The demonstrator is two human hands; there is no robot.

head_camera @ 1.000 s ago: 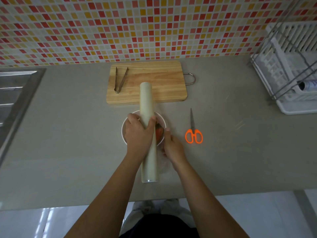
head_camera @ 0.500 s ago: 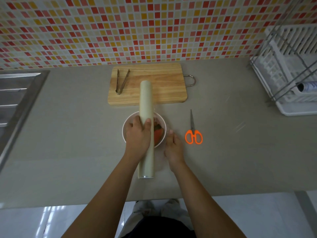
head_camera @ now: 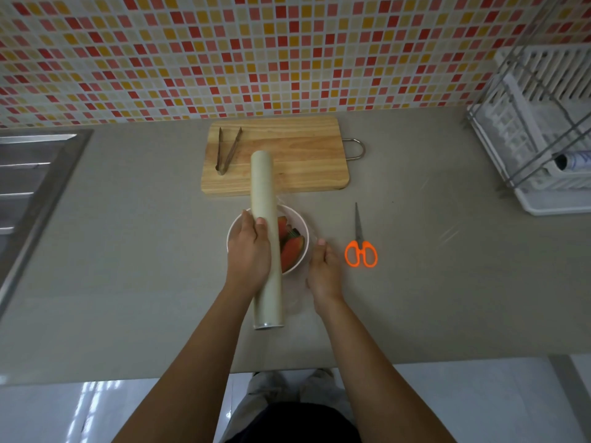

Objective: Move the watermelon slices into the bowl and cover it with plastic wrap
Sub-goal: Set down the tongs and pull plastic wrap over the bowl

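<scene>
While the left hand (head_camera: 248, 255) grips the roll of plastic wrap (head_camera: 263, 187) around its middle, fingers wrapped over the top and thumb on the near side, the roll lies pointing away from the person, held above the left part of the white bowl (head_camera: 302, 223) with its far end over the near edge of the wooden cutting board (head_camera: 297, 155). The watermelon slices (head_camera: 291, 251) sit in the bowl, red flesh and green rind showing just to the right of the roll. A sheet of clear film (head_camera: 296, 297) runs from the roll towards the right hand (head_camera: 323, 274), which sits just beside the bowl's right rim with its back to the camera; its fingers are hidden beneath it, so whether it pinches the film cannot be told. Metal tongs (head_camera: 227, 151) lie on the left part of the board. Orange-handled scissors (head_camera: 360, 247) rest on the grey countertop (head_camera: 144, 266) to the right of the bowl, blades pointing away. A white dish rack (head_camera: 540, 123) stands at the far right, and a steel sink (head_camera: 32, 180) borders the counter at the left.
</scene>
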